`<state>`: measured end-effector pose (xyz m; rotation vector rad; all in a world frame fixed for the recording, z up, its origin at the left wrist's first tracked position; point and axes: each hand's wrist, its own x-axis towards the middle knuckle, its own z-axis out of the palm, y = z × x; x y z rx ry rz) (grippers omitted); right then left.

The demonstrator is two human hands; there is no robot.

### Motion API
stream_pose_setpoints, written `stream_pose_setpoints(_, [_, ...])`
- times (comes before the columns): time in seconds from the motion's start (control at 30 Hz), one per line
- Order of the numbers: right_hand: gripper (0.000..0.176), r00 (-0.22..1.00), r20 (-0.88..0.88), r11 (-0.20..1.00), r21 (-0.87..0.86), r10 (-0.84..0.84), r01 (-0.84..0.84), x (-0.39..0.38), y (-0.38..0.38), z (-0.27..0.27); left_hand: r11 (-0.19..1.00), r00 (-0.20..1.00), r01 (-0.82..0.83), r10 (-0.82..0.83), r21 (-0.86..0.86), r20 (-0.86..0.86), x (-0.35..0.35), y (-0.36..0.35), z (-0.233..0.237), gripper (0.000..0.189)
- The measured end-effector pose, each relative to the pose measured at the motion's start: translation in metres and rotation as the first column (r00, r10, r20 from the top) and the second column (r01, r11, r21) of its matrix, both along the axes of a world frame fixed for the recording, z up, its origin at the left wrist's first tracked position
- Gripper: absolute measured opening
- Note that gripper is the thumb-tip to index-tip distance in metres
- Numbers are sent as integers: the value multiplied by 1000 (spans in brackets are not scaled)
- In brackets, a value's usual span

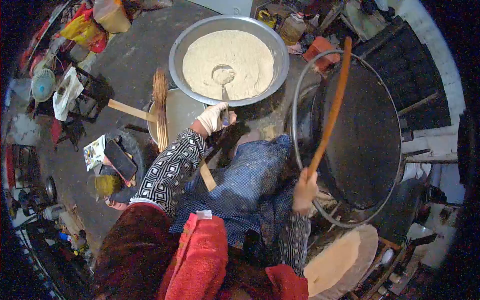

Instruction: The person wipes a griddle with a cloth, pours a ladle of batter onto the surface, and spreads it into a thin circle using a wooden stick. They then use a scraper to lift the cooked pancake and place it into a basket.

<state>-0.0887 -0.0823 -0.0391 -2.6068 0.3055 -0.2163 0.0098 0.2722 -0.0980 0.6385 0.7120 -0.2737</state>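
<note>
My left hand (214, 119), wrapped in pale cloth or a glove, is closed round the handle of a ladle (224, 93). The ladle's bowl rests in thick cream-coloured batter (250, 57), which fills much of a wide metal basin (174, 61). On the other side, my right hand (304, 191) grips the lower end of a long, slightly curved wooden stick (334, 112). That stick slants up across a dark round griddle (367, 140) and the metal hoop (294, 107) around it.
Left of the basin, a straw brush (160, 92) and a flat wooden strip (131, 109) lie across a pale tub (175, 107). A round, thin pale-brown sheet (335, 262) lies at lower right. Oil bottles (293, 27) stand behind; a phone-like dark slab (121, 159) lies left.
</note>
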Motion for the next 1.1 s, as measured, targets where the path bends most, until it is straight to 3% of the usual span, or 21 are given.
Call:
stream_pose_setpoints(0.03, [31, 1000, -13, 1000, 27, -8, 8, -15, -20, 0, 1000, 1000, 0, 0, 18, 20, 2, -2, 1, 24])
stream_pose_setpoints(0.1, [29, 999, 32, 999, -14, 36, -35, -42, -89, -35, 1000, 998, 21, -22, 9, 58, 18, 9, -53, 23])
stream_pose_setpoints(0.17, [26, 996, 68, 972, 232, -49, 32, -65, -124, -15, 999, 994, 40, -40, -1, 98, 19, 19, -68, 23])
stream_pose_setpoints(0.2, [26, 981, 112, 963, 237, -156, 126, -78, -154, -13, 938, 971, 185, -221, 294, 93, 10, 19, -50, 24])
stream_pose_setpoints(0.23, [25, 952, 162, 944, 250, -260, 216, -84, -166, -2, 771, 922, 297, -385, 563, 41, 1, 19, -32, 26])
stream_pose_setpoints(0.3, [26, 665, 177, 670, 401, -726, 624, -105, -171, 32, 772, 913, 273, -396, 575, 99, -25, 28, -15, 26])
stream_pose_setpoints(0.37, [29, 765, 170, 632, 686, -621, 361, -157, -209, 30, 716, 926, 338, -370, 611, -79, -40, 29, -3, 24])
stream_pose_setpoints(0.43, [29, 755, 13, 433, 826, -656, 362, -202, -203, 4, 747, 935, 334, -340, 575, -102, -33, 22, 15, 26])
stream_pose_setpoints(0.5, [33, 732, -194, 358, 773, -653, 524, -219, -119, 1, 580, 885, 365, -458, 728, -79, 1, 16, 36, 28])
stream_pose_setpoints(0.57, [36, 724, -263, 393, 697, -638, 600, -218, -62, 8, 323, 828, 299, -555, 898, -76, 54, 21, 12, 47])
stream_pose_setpoints(0.6, [38, 719, -264, 412, 672, -644, 615, -214, -49, 10, 256, 821, 294, -560, 921, -106, 82, 16, 22, 54])
stream_pose_setpoints(0.67, [42, 704, -236, 430, 650, -670, 627, -206, -45, 12, -161, 707, 377, -586, 912, -396, 136, 9, 28, 54])
stream_pose_setpoints(0.7, [43, 689, -202, 413, 673, -696, 614, -211, -52, 5, -161, 703, 375, -593, 913, -393, 166, 16, 6, 54])
stream_pose_setpoints(0.77, [46, 641, -104, 373, 737, -761, 563, -219, -65, -10, -502, 667, 220, -548, 836, -505, 212, 24, -62, 52])
stream_pose_setpoints(0.8, [46, 640, -104, 375, 735, -762, 565, -219, -65, -12, -484, 561, 376, -560, 790, -610, 199, 14, -21, 51])
stream_pose_setpoints(0.83, [46, 628, -133, 345, 740, -767, 578, -221, -63, -14, -482, 556, 382, -562, 789, -612, 184, 16, -30, 51])
stream_pose_setpoints(0.9, [47, 614, -168, 306, 748, -772, 589, -220, -59, -12, -599, 542, 182, -601, 780, -588, 154, 26, -30, 66])
stream_pose_setpoints(0.93, [46, 691, -42, 529, 612, -721, 589, -219, -56, -9, -639, 459, 168, -624, 751, -633, 131, 29, -16, 67])
stream_pose_setpoints(1.0, [46, 774, 54, 713, 434, -631, 551, -213, -52, -1, -672, 316, 236, -631, 702, -709, 82, 32, 36, 71])
stream_pose_setpoints(1.07, [46, 620, -128, 350, 729, -774, 588, -204, -50, 4, -667, 264, 322, -618, 672, -740, 47, 47, 41, 74])
stream_pose_setpoints(1.1, [46, 625, -129, 352, 732, -770, 584, -206, -53, 3, -638, 260, 342, -641, 690, -722, 30, 56, 36, 72])
